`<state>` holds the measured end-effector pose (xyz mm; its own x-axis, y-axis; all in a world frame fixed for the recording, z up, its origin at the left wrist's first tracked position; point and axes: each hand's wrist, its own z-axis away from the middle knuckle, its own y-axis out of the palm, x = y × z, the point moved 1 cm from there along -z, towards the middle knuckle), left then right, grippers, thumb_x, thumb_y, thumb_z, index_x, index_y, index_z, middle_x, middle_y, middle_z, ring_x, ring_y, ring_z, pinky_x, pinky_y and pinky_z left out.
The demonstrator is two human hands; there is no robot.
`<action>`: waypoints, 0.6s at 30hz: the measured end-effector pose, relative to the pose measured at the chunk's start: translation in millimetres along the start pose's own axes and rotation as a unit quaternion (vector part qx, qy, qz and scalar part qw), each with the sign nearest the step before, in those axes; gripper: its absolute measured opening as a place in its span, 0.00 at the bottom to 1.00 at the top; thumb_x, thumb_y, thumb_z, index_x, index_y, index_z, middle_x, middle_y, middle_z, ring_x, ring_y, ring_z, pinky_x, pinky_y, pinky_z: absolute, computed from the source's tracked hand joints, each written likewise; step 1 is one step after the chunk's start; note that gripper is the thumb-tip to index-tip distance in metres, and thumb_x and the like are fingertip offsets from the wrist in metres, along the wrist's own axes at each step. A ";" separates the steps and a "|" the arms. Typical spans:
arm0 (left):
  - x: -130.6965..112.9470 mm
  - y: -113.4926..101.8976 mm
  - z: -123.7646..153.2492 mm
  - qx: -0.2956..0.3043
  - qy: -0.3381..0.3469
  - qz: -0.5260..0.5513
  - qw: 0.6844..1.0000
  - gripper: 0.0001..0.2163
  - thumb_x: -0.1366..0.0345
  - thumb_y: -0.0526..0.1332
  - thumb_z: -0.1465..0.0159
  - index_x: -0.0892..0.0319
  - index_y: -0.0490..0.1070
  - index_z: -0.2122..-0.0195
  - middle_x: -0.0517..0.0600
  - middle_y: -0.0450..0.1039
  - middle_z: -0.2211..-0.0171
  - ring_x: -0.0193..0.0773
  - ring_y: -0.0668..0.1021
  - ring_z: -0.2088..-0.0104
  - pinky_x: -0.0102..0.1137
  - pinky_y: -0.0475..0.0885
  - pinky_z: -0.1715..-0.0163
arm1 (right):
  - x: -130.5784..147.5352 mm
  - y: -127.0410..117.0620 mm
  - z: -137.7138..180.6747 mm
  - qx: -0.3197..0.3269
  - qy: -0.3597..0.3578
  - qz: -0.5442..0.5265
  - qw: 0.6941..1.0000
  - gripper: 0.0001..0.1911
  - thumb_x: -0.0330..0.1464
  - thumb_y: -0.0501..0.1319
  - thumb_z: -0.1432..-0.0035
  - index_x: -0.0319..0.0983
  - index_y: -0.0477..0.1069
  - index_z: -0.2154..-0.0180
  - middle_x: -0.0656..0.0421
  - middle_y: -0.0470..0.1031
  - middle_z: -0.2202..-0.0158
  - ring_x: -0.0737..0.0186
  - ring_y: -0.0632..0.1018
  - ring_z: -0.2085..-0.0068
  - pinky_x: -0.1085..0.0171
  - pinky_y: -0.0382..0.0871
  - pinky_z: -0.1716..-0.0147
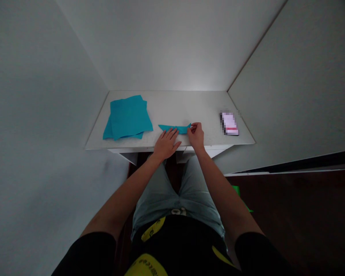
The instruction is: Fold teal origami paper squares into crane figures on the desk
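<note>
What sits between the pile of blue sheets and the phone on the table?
In the head view, a narrow folded blue piece lies between the pile and phone, with the left hand and right hand on it.

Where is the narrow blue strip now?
In the head view, the strip lies near the table's front edge, right of the sheets, partly under the left hand, with the right hand at its right end.

Desk (202,105): white, as I see it
Sheets (130,118): blue, overlapping, left
Strip (183,130): blue, folded, near front edge
Phone (230,124): my right
</note>
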<state>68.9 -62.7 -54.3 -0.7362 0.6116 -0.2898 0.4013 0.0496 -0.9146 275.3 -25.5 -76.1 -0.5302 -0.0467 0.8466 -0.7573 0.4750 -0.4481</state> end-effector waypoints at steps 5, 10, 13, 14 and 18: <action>2.1 0.9 -6.2 0.015 -0.021 -0.028 0.999 0.28 0.50 0.54 0.21 0.59 0.69 0.26 0.60 0.59 0.21 0.56 0.62 0.21 0.53 0.58 0.22 | 18.2 -0.9 19.3 0.024 -0.133 0.149 0.980 0.23 0.38 0.55 0.26 0.40 0.71 0.35 0.43 0.75 0.34 0.42 0.74 0.35 0.39 0.66 0.32; 6.4 -0.3 -8.4 0.048 -0.010 -0.039 0.998 0.32 0.56 0.57 0.25 0.64 0.63 0.23 0.62 0.60 0.21 0.54 0.61 0.20 0.51 0.58 0.22 | 29.9 3.9 43.8 0.237 -0.245 0.204 0.918 0.33 0.47 0.44 0.19 0.40 0.61 0.23 0.50 0.65 0.22 0.48 0.65 0.22 0.42 0.54 0.21; 14.3 -2.6 -10.3 0.055 -0.013 -0.042 0.998 0.36 0.53 0.58 0.26 0.64 0.58 0.20 0.61 0.56 0.20 0.55 0.59 0.19 0.52 0.56 0.21 | 27.5 2.3 43.2 0.267 -0.235 0.224 0.908 0.41 0.54 0.41 0.19 0.35 0.57 0.21 0.46 0.60 0.20 0.48 0.62 0.20 0.44 0.52 0.20; 17.5 -3.4 -11.6 0.057 -0.014 -0.043 0.997 0.38 0.51 0.59 0.27 0.65 0.58 0.20 0.61 0.55 0.19 0.56 0.58 0.19 0.52 0.54 0.21 | 26.8 1.7 42.0 0.272 -0.235 0.227 0.905 0.42 0.55 0.41 0.20 0.34 0.57 0.21 0.46 0.60 0.20 0.48 0.61 0.20 0.44 0.52 0.20; 28.3 -4.8 -17.6 0.074 0.016 -0.039 0.996 0.42 0.47 0.59 0.28 0.68 0.56 0.20 0.63 0.53 0.19 0.58 0.54 0.18 0.52 0.48 0.19 | 26.9 2.0 40.2 0.277 -0.243 0.241 0.898 0.45 0.57 0.38 0.21 0.33 0.57 0.21 0.45 0.59 0.20 0.48 0.60 0.20 0.45 0.52 0.20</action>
<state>55.7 -31.6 -53.1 -0.7439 0.6348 -0.2087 0.2569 -0.0166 -0.9663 244.3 -61.2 -65.8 -0.8494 -0.3945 0.3506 -0.3966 0.0390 -0.9172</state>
